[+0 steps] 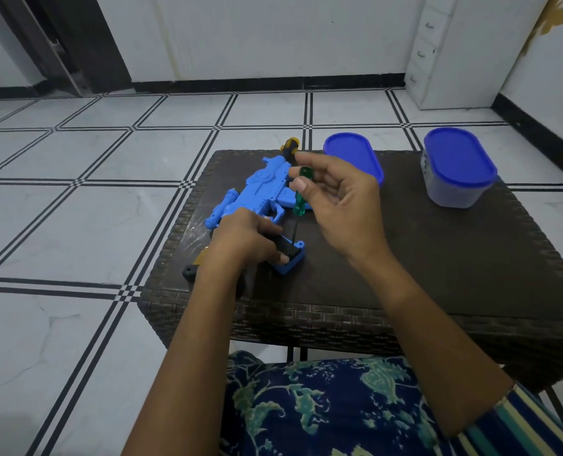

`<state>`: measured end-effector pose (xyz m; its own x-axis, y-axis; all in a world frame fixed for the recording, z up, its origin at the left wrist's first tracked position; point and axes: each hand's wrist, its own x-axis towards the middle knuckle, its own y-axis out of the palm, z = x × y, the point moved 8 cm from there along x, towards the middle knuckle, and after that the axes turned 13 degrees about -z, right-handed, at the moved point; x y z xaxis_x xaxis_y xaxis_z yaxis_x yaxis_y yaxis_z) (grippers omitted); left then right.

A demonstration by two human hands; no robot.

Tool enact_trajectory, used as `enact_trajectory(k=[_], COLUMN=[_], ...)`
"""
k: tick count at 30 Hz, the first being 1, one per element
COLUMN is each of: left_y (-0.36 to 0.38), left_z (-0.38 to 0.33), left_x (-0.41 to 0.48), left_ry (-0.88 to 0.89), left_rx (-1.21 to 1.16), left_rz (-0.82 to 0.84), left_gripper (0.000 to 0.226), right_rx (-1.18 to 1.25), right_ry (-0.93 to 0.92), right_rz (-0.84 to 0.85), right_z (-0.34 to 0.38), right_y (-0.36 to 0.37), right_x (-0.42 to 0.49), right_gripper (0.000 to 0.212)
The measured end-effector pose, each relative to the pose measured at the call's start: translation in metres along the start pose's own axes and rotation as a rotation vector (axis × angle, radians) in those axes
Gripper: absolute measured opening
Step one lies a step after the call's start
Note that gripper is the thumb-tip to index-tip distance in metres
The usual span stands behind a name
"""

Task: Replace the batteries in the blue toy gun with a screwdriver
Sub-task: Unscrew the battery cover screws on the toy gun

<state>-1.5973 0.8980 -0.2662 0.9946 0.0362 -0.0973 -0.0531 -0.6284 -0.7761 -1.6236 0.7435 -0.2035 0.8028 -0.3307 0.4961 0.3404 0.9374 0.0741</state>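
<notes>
- Where the fingertips (298,184) of the right hand (342,205) meet, they pinch the green handle of the screwdriver (299,195) between thumb and forefinger, near its top; the remaining fingers are curled loosely beside it.
- Screwdriver stands nearly upright, tilted slightly; its dark shaft runs down toward 6 o'clock and its tip meets the black panel on the blue grip base (290,258). Whether the tip sits in a screw head cannot be told.
- Left hand (243,240) is pressed down on the blue toy gun (257,195), fingers closed over the grip section just at 9 o'clock of the screwdriver tip; the thumb side is hidden.
- Blue toy gun lies flat on its side on the left half of the table (438,258), body running from the hands toward 12 o'clock, with a yellow-and-black end (290,146) at the far edge.
- A black-and-yellow part (194,266) shows at 8 o'clock of the left wrist, at the table's left edge.
- Table is dark brown wicker, square-topped.
- Two blue-lidded containers stand at the far side: one (354,159) at 1 o'clock of the right hand, partly hidden behind it; the other (459,169) at 2 o'clock, well apart.
- Floor (76,209) is white tile with black line borders.
</notes>
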Motion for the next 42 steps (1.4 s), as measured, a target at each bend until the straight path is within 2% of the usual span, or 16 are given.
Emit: enact_trajectory(k=[4, 10, 20, 28, 38, 40, 42], left_y=[0.0, 0.0, 0.0, -0.001, -0.002, -0.001, -0.004], left_z=[0.0, 0.0, -0.001, -0.002, -0.002, -0.001, 0.005], left_x=[-0.001, -0.001, -0.001, -0.001, -0.002, -0.003, 0.0], left_ry=[0.007, 0.019, 0.008, 0.01, 0.003, -0.001, -0.038], left_rx=[-0.008, 0.005, -0.002, 0.001, -0.02, -0.025, -0.123], left_rz=[0.013, 0.016, 0.011, 0.01, 0.006, 0.004, -0.037], left_gripper=[0.061, 0.062, 0.061, 0.062, 0.061, 0.059, 0.046], right_rx=[-0.007, -0.057, -0.023, -0.043, -0.107, -0.112, -0.125], right_ry=[0.015, -0.09, -0.009, -0.091, -0.1, -0.102, -0.097], right_rz=[0.019, -0.031, 0.032, -0.099, -0.078, -0.08, -0.13], right_z=[-0.002, 0.008, 0.002, 0.003, 0.003, 0.002, -0.001], right_y=[0.0, -0.004, 0.0, -0.013, -0.01, -0.009, -0.013], right_x=[-0.002, 0.0, -0.006, 0.001, -0.001, -0.001, 0.0], right_gripper=[0.026, 0.025, 0.032, 0.03, 0.029, 0.029, 0.029])
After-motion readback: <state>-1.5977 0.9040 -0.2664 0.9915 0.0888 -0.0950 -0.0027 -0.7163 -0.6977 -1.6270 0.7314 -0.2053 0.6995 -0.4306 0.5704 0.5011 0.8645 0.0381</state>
